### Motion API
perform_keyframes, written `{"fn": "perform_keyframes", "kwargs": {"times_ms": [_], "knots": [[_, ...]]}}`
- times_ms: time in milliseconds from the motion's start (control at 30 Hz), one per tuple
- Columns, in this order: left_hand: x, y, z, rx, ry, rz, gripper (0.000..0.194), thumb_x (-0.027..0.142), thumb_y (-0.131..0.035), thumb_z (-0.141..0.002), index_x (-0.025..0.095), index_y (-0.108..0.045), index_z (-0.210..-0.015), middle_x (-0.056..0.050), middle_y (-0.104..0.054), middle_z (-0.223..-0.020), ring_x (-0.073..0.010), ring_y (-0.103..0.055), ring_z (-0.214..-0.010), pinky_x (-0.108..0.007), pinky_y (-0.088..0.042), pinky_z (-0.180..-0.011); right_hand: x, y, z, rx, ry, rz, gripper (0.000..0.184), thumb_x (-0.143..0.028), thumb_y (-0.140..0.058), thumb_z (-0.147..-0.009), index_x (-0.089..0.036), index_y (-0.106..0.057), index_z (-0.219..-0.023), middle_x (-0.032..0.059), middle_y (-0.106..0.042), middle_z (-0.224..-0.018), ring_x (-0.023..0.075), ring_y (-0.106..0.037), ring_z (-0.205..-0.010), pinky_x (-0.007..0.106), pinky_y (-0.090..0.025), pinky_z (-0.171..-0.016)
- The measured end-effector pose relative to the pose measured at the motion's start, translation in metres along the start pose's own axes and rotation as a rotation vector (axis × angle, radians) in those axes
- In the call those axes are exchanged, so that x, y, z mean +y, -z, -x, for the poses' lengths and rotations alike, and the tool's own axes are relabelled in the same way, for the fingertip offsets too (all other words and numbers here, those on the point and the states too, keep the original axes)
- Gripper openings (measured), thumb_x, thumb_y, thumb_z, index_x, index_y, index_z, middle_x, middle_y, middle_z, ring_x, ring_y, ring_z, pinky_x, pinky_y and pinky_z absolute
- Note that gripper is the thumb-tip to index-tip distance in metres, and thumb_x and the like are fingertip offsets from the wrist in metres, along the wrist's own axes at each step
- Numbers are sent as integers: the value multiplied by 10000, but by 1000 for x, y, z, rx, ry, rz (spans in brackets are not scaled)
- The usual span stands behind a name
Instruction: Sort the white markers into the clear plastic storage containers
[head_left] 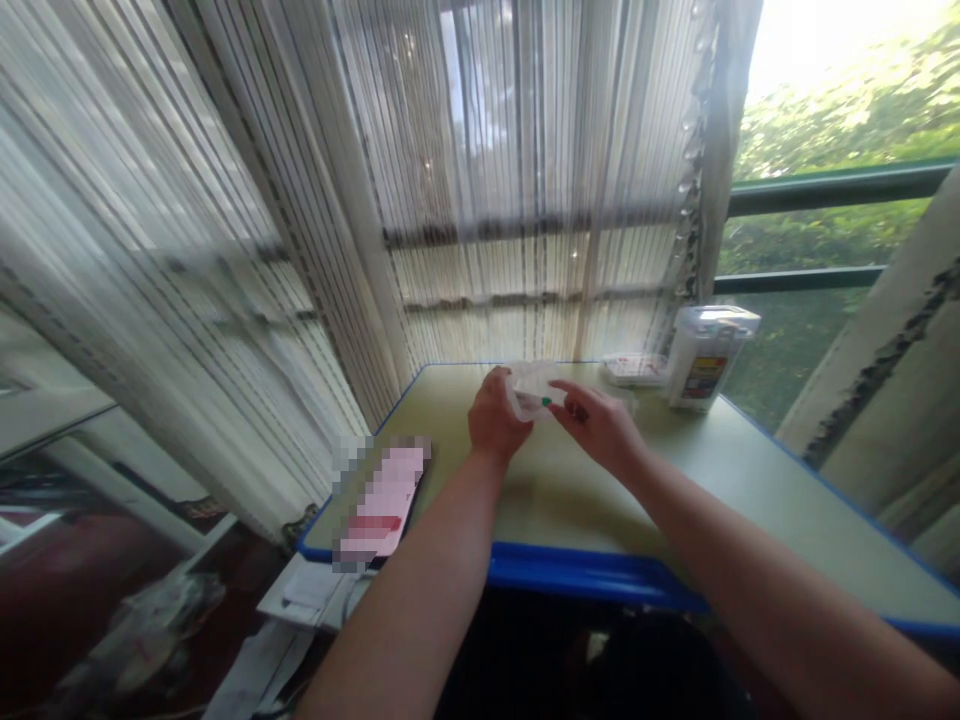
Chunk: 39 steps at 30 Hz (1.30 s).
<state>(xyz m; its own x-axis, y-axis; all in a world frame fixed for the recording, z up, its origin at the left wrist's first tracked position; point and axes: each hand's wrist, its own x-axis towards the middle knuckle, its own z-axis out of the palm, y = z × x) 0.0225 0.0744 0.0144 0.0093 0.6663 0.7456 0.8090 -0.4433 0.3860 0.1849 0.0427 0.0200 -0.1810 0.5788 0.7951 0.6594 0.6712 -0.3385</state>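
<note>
Over the far part of the table, my left hand is wrapped round a small translucent white plastic container and holds it tilted. My right hand is at the container's right side, thumb and forefinger closed in a pinch. Between those fingertips shows a small green piece, at the container's opening; its kind is too small to make out. What lies inside the container cannot be seen clearly.
A clear lidded plastic box with a label stands at the back right, beside a flat white pack. On the left lies a pink-screened, partly blurred phone. The pale table has a blue edge; curtains hang behind it.
</note>
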Motion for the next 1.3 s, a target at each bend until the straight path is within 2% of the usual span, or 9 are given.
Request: {"fn": "perform_keyframes", "kwargs": {"times_ms": [100,233,467,833,900,967,1067,1100,1300], "knots": [[1,0,0,4,-37,9,535,308,-647,-694,194,-427,-1168,-119,-567,-1183,-266,-556,-1107,-385,-483,-909,1,-2,1,9,-79,31,270,-385,-561,-825,-182,-665,-967,-8,-554,-589,108,-487,-509,236,-400,-561],[0,-4,-2,-5,-45,-16,550,235,-643,-669,181,-431,-1173,-135,-561,-1203,-273,-557,-1114,-394,-484,-918,-3,-5,1,-32,-19,12,259,-383,-530,-852,-190,-692,-914,39,-601,-735,119,-541,-609,238,-428,-612],[-6,-12,-3,34,-122,-6,588,297,-635,-657,160,-419,-1186,-161,-555,-1219,-282,-557,-1125,-392,-489,-915,-16,-3,0,-92,119,209,290,-324,-476,-885,-241,-679,-1076,91,-620,-984,219,-516,-900,359,-418,-834],[-4,-8,-2,55,-109,8,527,275,-611,-673,166,-416,-1151,-142,-581,-1171,-276,-590,-1066,-381,-505,-884,-23,-2,3,-218,109,265,349,-378,-424,-912,-297,-585,-1211,0,-598,-1246,263,-451,-1010,399,-343,-877],[-5,-7,-1,67,-99,26,544,267,-628,-661,166,-414,-1152,-135,-585,-1154,-279,-589,-1062,-388,-502,-892,-21,1,3,-188,138,274,408,-394,-442,-897,-272,-528,-1276,27,-549,-1310,268,-453,-1044,402,-339,-898],[-7,-7,-1,96,-94,61,617,267,-667,-623,156,-402,-1169,-138,-578,-1146,-290,-578,-1072,-408,-489,-919,-13,5,1,-62,128,251,455,-397,-464,-876,-223,-500,-1295,76,-536,-1310,267,-462,-1081,404,-337,-928],[-14,-10,-2,170,-61,139,716,262,-703,-580,157,-374,-1208,-138,-550,-1163,-292,-556,-1104,-429,-468,-956,9,4,-2,182,-43,223,381,-346,-420,-883,-173,-559,-1193,120,-595,-1169,268,-487,-1092,427,-345,-956],[-17,-11,-2,198,-35,159,728,259,-706,-574,168,-370,-1213,-134,-542,-1170,-287,-553,-1109,-432,-468,-958,17,1,-2,174,-104,228,368,-338,-404,-886,-171,-573,-1167,122,-606,-1141,269,-497,-1084,433,-354,-957],[-34,-18,-9,248,32,171,672,186,-668,-547,192,-390,-1159,-108,-563,-1118,-267,-562,-1089,-434,-463,-946,33,-30,5,-532,-58,187,487,-325,-412,-891,-172,-437,-1352,95,-427,-1418,240,-369,-1299,394,-333,-1040]]}}
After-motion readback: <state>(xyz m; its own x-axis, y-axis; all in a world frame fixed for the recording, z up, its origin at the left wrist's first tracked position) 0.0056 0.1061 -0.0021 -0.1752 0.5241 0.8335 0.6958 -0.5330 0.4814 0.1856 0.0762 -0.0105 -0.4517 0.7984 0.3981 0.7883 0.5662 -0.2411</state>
